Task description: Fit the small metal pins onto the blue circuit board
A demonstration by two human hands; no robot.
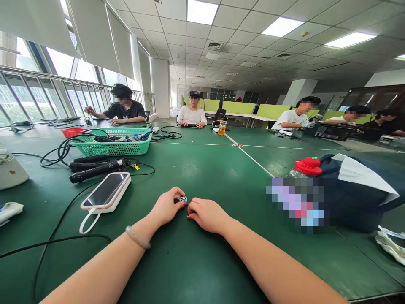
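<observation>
I saw left hand [165, 207] pinching small patterned piece [183, 199] over green table [190, 266], just beside curled right hand [207, 214]; couldn't tell whether right gripped anything. Step, I judged: close two-handed handling. Next move seemingly called for steady pinch, precise touch.

The small piece [183, 199] in the left hand [166, 207] is too tiny to identify and partly covered by the fingers, and whether the right hand [207, 215] holds anything under its curled fingers cannot be told. A pixelated patch [295, 202] masks whatever lies beside the bag [354, 194], while the basket [115, 147] hides part of the red tray [72, 132]. The frame's edges cut off both forearms [95, 270], the white pot [12, 171] and the crumpled wrapper [390, 245].
</observation>
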